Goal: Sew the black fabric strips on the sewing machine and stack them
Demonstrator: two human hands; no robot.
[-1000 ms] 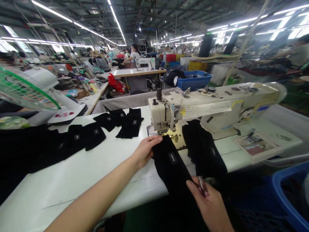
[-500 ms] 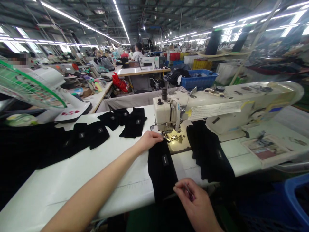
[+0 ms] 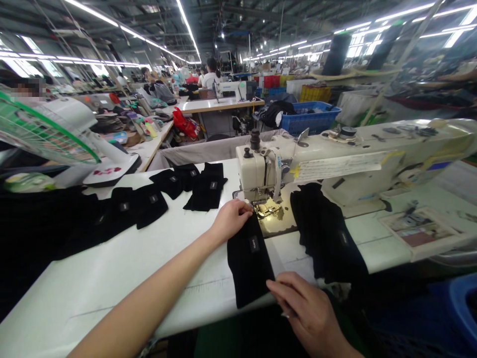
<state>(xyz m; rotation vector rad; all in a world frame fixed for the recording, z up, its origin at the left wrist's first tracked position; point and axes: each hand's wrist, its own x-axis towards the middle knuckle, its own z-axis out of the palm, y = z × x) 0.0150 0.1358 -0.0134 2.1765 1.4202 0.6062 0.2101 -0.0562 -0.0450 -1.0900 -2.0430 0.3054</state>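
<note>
A black fabric piece [image 3: 250, 268] with a small dark label lies at the front of the sewing machine [image 3: 257, 171], its far end by the presser foot [image 3: 269, 211]. My left hand [image 3: 234, 217] is closed in a pinch on the fabric's far left corner, beside the needle area. At the near right edge of the same piece, my right hand [image 3: 309, 308] has its thumb and forefinger pinched on the cloth. A small shiny bit shows under the right fingers; the palm hides most of it. Right of the piece lies a stack of black fabric [image 3: 330, 238], also labelled.
Several labelled black pieces [image 3: 206, 191] lie on the white table [image 3: 160, 268] to the left. A fan [image 3: 48, 124] stands at far left. Blue baskets stand at back [image 3: 309, 117] and lower right [image 3: 460, 298]. Thread cones [image 3: 337, 54] rise behind the machine. A person [image 3: 211, 74] sits farther off.
My right hand has turned over so its back shows, and the small purplish metal tool seen in its palm is now mostly hidden. My left hand stays at the fabric's far corner.
</note>
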